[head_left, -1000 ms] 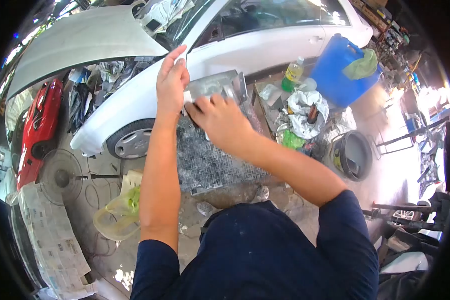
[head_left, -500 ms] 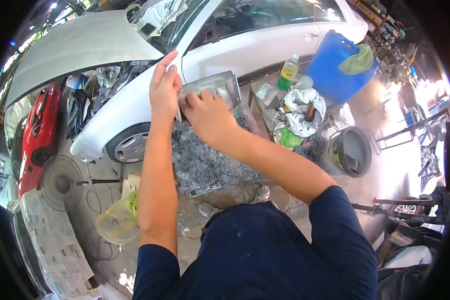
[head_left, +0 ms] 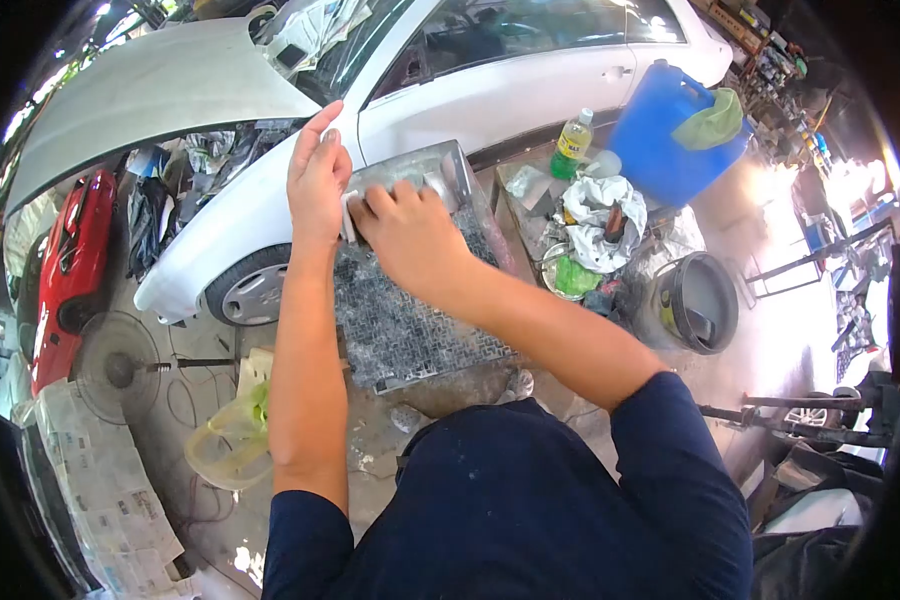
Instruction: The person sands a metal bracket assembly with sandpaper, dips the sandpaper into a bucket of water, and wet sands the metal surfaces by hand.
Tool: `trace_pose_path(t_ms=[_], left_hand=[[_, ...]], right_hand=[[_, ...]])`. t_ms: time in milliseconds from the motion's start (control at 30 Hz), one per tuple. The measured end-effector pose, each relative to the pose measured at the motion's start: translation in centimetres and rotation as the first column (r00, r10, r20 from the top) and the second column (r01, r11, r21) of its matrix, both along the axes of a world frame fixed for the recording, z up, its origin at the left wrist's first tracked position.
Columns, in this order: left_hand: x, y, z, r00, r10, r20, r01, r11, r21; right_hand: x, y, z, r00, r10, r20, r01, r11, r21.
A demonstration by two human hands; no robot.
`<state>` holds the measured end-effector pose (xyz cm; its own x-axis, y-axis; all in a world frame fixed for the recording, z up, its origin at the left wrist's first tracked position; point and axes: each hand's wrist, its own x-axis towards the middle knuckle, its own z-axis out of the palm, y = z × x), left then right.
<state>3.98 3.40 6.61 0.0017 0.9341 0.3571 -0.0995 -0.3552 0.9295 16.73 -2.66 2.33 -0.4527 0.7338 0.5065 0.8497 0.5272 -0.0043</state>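
Note:
My left hand is raised at the left edge of a grey, box-shaped panel, its fingers stretched upward. Whether its palm presses on the panel I cannot tell. My right hand lies over the panel's near left part with fingers bent. A small pale flat piece shows at its fingertips, close to the left palm; its kind is not clear. Below both hands is a dusty dark surface with a woven pattern, on which the panel rests.
Behind stands a white car. To the right are a green-liquid bottle, crumpled white cloth, a blue jerrycan and a black bucket. A fan and a red car body are at left.
Both hands have shifted slightly left. The right hand's fingers have moved a little on the panel, and more of the panel's far side shows. The whole view has also drifted slightly.

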Motion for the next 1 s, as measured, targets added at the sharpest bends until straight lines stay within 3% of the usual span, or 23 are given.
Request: trace_pose_path(t_ms=[133,233,333,533,633,733,1000], left_hand=[[0.7,-0.2,-0.1,1.000,0.004,0.010,-0.004,1.000,-0.011],[0.2,0.2,-0.4,1.000,-0.005,0.008,0.005,1.000,0.003],[0.5,-0.3,0.0,1.000,0.013,-0.009,-0.013,1.000,-0.008],[0.4,-1.5,0.0,1.000,-0.014,-0.021,0.014,1.000,-0.008],[0.8,-2.6,-0.1,0.998,-0.059,-0.026,0.060,0.997,0.038],[1.1,-3.8,-0.1,0.996,-0.056,-0.073,0.059,0.998,0.032],[1.3,-5.3,-0.8,0.995,-0.097,0.017,0.096,0.992,0.082]], right_hand=[[-0.5,2.7,0.1,1.000,0.012,0.016,-0.012,1.000,-0.006],[0.8,-2.1,0.7,0.995,0.069,0.067,-0.073,0.995,0.065],[2.5,-4.9,2.0,0.990,0.142,-0.002,-0.142,0.988,-0.064],[4.5,-9.2,0.2,0.861,0.173,-0.479,-0.334,0.902,-0.275],[3.9,-9.4,-1.1,0.823,0.122,-0.554,-0.341,0.887,-0.311],[3.8,-8.8,0.1,0.882,0.004,-0.472,-0.265,0.831,-0.488],[3.0,-7.7,0.4,0.962,0.118,-0.246,-0.225,0.854,-0.469]])
